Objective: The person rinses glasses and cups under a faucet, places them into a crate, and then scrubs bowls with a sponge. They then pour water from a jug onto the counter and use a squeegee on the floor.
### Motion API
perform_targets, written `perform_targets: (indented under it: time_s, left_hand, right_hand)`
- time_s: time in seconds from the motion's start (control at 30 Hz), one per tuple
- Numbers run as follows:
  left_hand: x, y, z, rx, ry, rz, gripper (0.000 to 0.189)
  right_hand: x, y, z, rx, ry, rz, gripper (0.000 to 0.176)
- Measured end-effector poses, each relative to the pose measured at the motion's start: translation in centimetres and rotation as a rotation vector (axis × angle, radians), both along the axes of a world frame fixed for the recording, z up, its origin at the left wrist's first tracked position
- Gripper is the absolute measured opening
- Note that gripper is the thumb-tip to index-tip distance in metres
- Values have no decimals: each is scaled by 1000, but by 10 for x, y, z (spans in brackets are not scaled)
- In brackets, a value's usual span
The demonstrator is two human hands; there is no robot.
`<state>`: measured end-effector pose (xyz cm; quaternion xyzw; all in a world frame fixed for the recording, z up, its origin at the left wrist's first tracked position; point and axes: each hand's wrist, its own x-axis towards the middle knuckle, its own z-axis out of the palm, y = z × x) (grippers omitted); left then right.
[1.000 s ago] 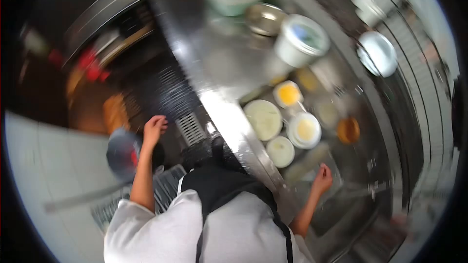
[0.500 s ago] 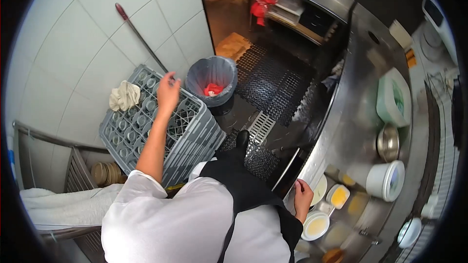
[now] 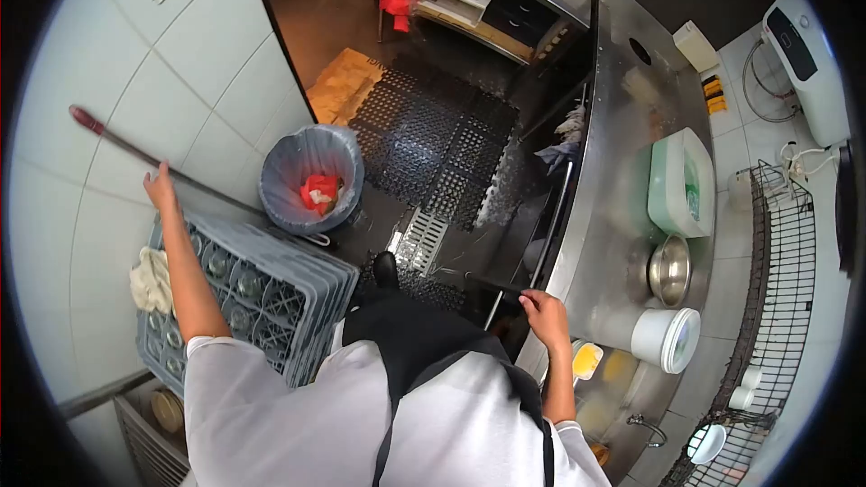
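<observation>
My left hand [image 3: 161, 189] is stretched out with fingers apart. Its fingertips overlap a long dark pole [image 3: 128, 149] that leans against the tiled wall and has a dark red end grip [image 3: 87, 120]. Below that arm, a grey glass rack [image 3: 311, 284] holds several upturned glasses, and a crumpled cream cloth [image 3: 152, 280] lies on it. My right hand [image 3: 544, 314] is closed, by the steel counter's front edge. From its fingers a thin dark strip [image 3: 494, 284] sticks out to the left; its kind does not show.
A lined bin [image 3: 336, 137] with red waste stands beyond the rack. Black mats [image 3: 424, 122] and a floor grate [image 3: 424, 239] cover part of the floor. The steel counter [image 3: 600, 216] carries a green-white tub [image 3: 667, 185], a metal bowl [image 3: 670, 271] and a white bucket [image 3: 658, 338].
The view has swung right. My left hand has gone from over the rack to the pole. My right hand has moved forward along the counter edge, and the dark strip now shows at it.
</observation>
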<state>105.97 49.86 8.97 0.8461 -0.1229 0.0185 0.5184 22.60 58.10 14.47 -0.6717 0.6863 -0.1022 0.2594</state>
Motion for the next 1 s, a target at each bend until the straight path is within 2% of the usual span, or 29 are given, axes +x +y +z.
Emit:
perform_targets:
  time_s: [0.17, 0.27, 0.37, 0.47, 0.53, 0.6, 0.73, 0.83, 1.0]
  left_hand:
    - [35, -14, -46, -310, 175, -229, 60]
    - [-12, -18, -29, -222, 148, -333, 42]
    - [-52, -12, -29, -201, 196, -315, 31]
    - [-71, 10, -35, -385, 306, -7, 31]
    - [-62, 44, -47, -457, 236, 118, 33]
    - [-124, 36, -1, -453, 174, 377, 37]
    - [-203, 23, 31, -456, 50, 621, 36]
    - [-272, -14, 48, -459, -3, 734, 38]
    - [-380, -125, 75, -451, -136, 795, 44]
  right_hand:
    - [11, -55, -11, 43, 36, 40, 24]
    - [12, -83, -24, 101, 17, 35, 24]
    - [2, -116, -47, 103, -33, 32, 24]
    - [-9, -162, -71, 95, -49, 42, 23]
    - [-16, -209, -84, 113, -67, 45, 23]
    - [-26, -268, -102, 104, -85, 123, 24]
    - [-41, -422, -129, 42, -79, 320, 20]
    - [-34, -551, -107, -67, -105, 518, 16]
    - [10, -738, -38, -280, -113, 831, 13]
